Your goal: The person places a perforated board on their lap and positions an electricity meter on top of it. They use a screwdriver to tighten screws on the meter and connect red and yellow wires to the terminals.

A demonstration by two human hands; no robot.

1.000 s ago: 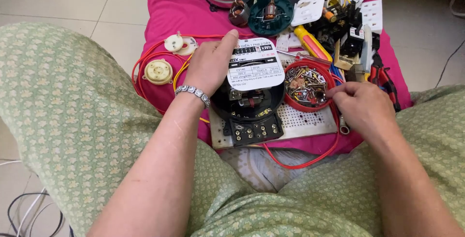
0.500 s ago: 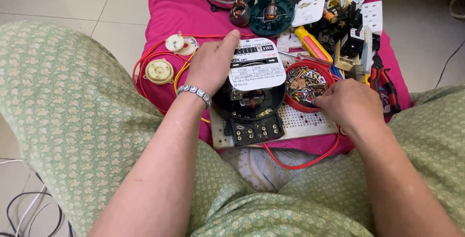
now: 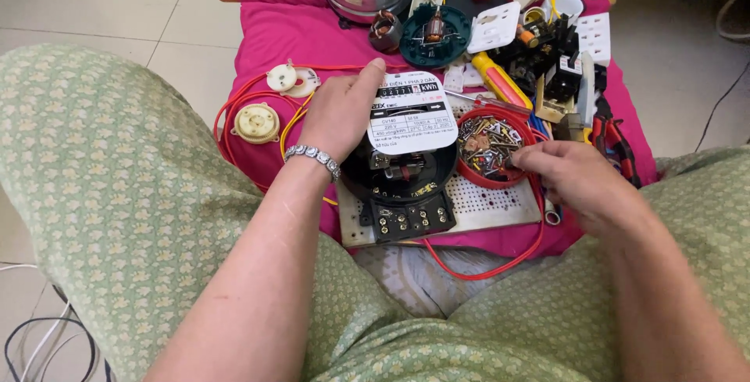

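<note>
- From my end, the main risk I see is the shallow round red plastic dish of mixed screws and small metal parts (image 3: 491, 146): my right hand (image 3: 574, 183) digs at its near edge, and a tug could tip it and scatter the parts over the pink cloth (image 3: 289, 34).
- The opened black round electricity meter with its white label plate (image 3: 402, 159) sits on a white perforated board (image 3: 488, 206); if my left hand (image 3: 340, 112) eases off, I judge the meter could slide toward my lap.
- The thin red wire (image 3: 469, 269) loops under my right wrist; snagging it could drag the board.
- Left hand: palm down, flat against the meter's left side, fingers stretched to the label's top edge, a silver beaded bracelet (image 3: 312, 157) at the wrist. It is a loose steadying grip, not a closed one.
- Right hand: knuckles up, fingertips pinched narrow inside the dish. I cannot tell whether a screw is between them.
- A cream round plastic fitting (image 3: 256, 122) lies left, well apart from both hands.
</note>
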